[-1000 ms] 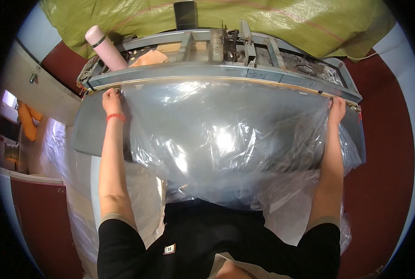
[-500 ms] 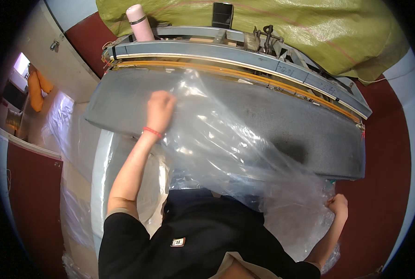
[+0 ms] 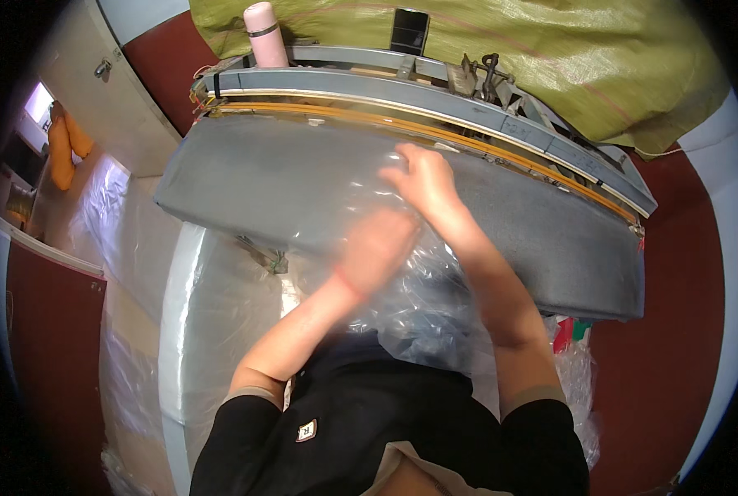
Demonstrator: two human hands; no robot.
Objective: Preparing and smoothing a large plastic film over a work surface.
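A thin clear plastic sheet [image 3: 439, 281] lies crumpled between my body and the long grey padded surface [image 3: 261, 165] of the machine, its upper part stretching over that surface. My left hand [image 3: 377, 248] is over the sheet near the pad's front edge, smeared by motion, so its fingers cannot be made out. Just beyond it to the right, my right hand [image 3: 427, 182] is above the middle of the pad. Its fingers are curled, with the sheet's shiny film at their tips. My forearms converge toward the middle.
A metal frame [image 3: 336, 85] with orange strips [image 3: 336, 113] runs behind the pad. On it stand a pink bottle [image 3: 267, 37] and a dark phone-like device [image 3: 409, 31]. A yellow-green tarp [image 3: 551, 58] hangs behind. More clear plastic [image 3: 220, 306] is at the left, near a door [image 3: 113, 91].
My right hand has swung from the lower right up to the pad's middle. My left hand has moved right and nearer. The sheet has been drawn off the right side and bunched in the centre.
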